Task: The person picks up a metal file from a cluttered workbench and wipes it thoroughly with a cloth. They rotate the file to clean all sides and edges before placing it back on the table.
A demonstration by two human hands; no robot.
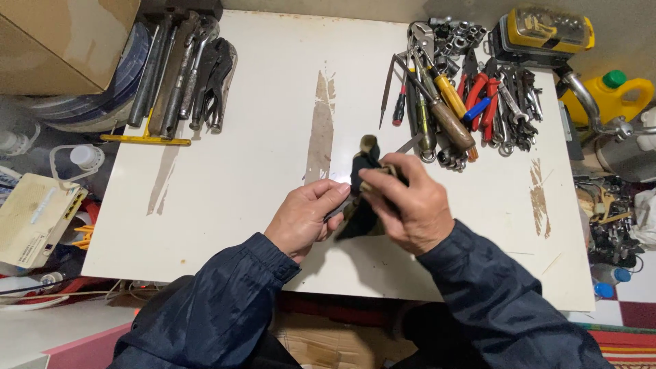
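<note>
Both hands meet over the near middle of the white table [225, 205]. The right hand [410, 205] is closed on a dark rag [361, 179] wrapped about a small tool, whose brownish end [369, 143] pokes out on the far side. The left hand [304, 219] pinches the tool's near end at the fingertips. It looks like wiping in progress; a steady left grip matters while the rag slides. Heavy wrenches [184, 68] lie far left; pliers and screwdrivers [465, 96] are heaped far right, beside a yellow case [543, 31].
</note>
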